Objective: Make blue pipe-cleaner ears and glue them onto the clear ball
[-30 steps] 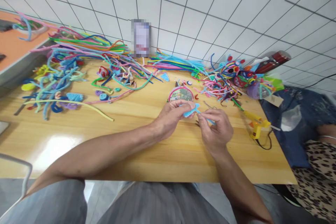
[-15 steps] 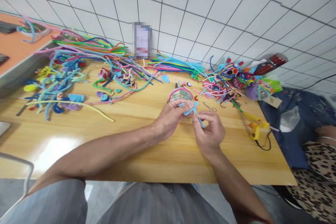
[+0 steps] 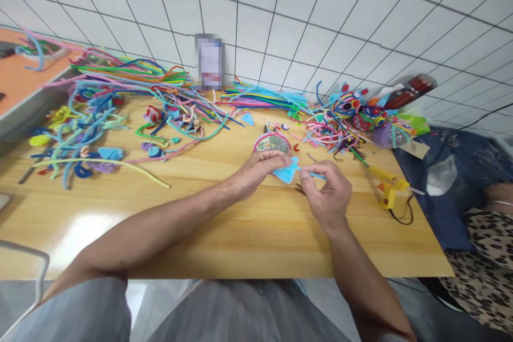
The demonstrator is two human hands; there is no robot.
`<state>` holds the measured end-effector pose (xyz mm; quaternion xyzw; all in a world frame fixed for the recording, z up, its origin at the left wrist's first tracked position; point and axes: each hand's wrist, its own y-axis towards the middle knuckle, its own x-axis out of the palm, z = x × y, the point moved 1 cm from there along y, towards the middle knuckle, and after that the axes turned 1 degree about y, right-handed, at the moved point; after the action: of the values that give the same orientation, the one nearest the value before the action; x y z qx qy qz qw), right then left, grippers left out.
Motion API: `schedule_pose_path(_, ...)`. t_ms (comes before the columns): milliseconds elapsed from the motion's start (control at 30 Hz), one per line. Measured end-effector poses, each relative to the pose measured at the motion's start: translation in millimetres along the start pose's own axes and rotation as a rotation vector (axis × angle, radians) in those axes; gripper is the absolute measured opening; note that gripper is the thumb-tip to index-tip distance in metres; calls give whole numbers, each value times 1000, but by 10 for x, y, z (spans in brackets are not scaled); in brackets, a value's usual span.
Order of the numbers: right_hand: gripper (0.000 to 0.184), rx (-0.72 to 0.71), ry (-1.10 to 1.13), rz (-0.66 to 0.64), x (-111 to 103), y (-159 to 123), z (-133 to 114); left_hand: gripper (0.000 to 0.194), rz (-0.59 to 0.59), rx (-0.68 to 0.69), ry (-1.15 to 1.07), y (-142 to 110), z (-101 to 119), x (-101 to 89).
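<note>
A blue fuzzy triangular piece (image 3: 286, 175) is held above the bench (image 3: 224, 235), toward its right half and clear of the surface. The left hand (image 3: 262, 172) has thumb and fingers closed on the piece's left side. The right hand (image 3: 327, 191) pinches a blue stem (image 3: 318, 176) running from the upper right of the piece; thumb and fingertip are together on it.

Just beyond the left hand stands a round container (image 3: 271, 144) with a pink rim, partly covered by that hand. A second blue triangle (image 3: 247, 118) lies flat farther back. A yellow glue gun (image 3: 388, 192), cord attached, lies to the right of the right hand, near the bench edge.

Along the back, a bundle of coloured stems (image 3: 264, 97) lies near the tiled wall (image 3: 264, 16); a blurred-out rectangular item (image 3: 210, 61) leans there. At left, a tangled pile of fuzzy pieces (image 3: 90, 117) is noted, with a yellow stem (image 3: 120, 161) across its front. At far right, a person's leopard-print garment (image 3: 489, 256) is visible.
</note>
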<state>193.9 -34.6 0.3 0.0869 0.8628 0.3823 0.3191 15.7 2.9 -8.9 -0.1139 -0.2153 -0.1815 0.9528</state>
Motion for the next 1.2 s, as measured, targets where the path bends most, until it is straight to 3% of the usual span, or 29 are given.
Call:
schedule_pose_path(100,14,-5,11,-89,-33,41,3,34,-80,-4,143,31,51,-54)
schedule_pose_path(233,13,6,9,-110,-62,67,18,34,-180,-20,263,35,67,-80)
schedule_pose_path(433,14,36,25,-142,-86,77,54,28,-198,13,293,10,85,-80)
schedule_pose_path(800,11,165,123,-151,-104,85,81,37,-254,36,272,30,32,-101)
schedule_pose_path(1000,8,315,274,-180,-99,31,176,33,-272,57,220,-22,55,-74)
schedule_pose_path(1200,18,626,616,-257,-37,4,276,33,-277,65,159,-63,60,-33)
